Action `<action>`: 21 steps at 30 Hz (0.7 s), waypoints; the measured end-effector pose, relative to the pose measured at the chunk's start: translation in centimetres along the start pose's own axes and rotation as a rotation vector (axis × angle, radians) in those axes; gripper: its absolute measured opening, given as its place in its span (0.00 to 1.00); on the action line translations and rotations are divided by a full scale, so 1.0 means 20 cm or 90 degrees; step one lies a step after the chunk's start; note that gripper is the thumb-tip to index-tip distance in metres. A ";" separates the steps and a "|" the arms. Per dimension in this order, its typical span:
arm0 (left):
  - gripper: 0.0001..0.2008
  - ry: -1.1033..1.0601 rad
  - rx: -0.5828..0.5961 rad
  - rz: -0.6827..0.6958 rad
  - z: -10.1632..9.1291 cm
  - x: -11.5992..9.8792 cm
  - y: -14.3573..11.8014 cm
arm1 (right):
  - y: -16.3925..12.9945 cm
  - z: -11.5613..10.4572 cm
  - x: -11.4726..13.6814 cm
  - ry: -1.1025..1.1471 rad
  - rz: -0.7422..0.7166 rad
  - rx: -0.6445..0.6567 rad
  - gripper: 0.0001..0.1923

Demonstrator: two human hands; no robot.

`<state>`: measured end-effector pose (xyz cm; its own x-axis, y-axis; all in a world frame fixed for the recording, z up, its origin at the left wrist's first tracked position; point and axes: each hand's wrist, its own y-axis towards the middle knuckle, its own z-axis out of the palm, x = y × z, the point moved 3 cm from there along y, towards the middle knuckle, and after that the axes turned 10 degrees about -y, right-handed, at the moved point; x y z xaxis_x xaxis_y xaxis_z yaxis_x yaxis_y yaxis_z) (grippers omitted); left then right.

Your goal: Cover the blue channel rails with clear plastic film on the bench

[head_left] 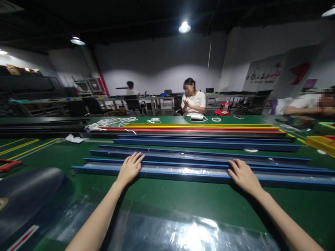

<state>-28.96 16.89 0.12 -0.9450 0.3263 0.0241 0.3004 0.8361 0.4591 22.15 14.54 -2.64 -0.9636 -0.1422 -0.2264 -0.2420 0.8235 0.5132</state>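
Left hand: the left hand [130, 168] lies flat, fingers spread apart, palm down on the nearest long blue plastic-wrapped channel strip [188, 171], close to its left end; its grip is open and clamps nothing.
Right hand: the right hand [243, 175] rests on the same strip, further right, fingers loosely extended over its near edge; grip apart, nothing clasped.
Strip: it lies lengthwise across the green-topped bench [183, 198], nearest of a row of parallel blue strips [204, 143].
Beyond: long red and yellow strips [199, 128] lie behind the blue ones, with a tangle of white cord [110, 122] at their left end.
Foreground: a sheet of clear glossy plastic film [167, 230] covers the bench edge between the forearms.
Left: a dark rounded roll [28, 191] sits beside the left forearm.
Background: a seated person in a white shirt [193, 101] faces the bench from its far side.
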 end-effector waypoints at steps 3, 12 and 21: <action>0.24 0.002 -0.003 -0.012 0.01 0.01 0.02 | 0.01 0.01 -0.01 -0.017 0.040 -0.049 0.19; 0.26 -0.014 0.006 -0.056 0.05 0.06 0.11 | 0.07 0.06 -0.01 -0.041 0.022 -0.061 0.23; 0.25 -0.013 0.030 -0.068 0.09 0.10 0.16 | 0.14 0.11 0.00 -0.061 -0.008 -0.021 0.27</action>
<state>-29.62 21.09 0.04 -0.9692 0.2430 -0.0405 0.2048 0.8860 0.4161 21.66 18.14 -3.05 -0.9455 -0.0985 -0.3104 -0.2597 0.8031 0.5362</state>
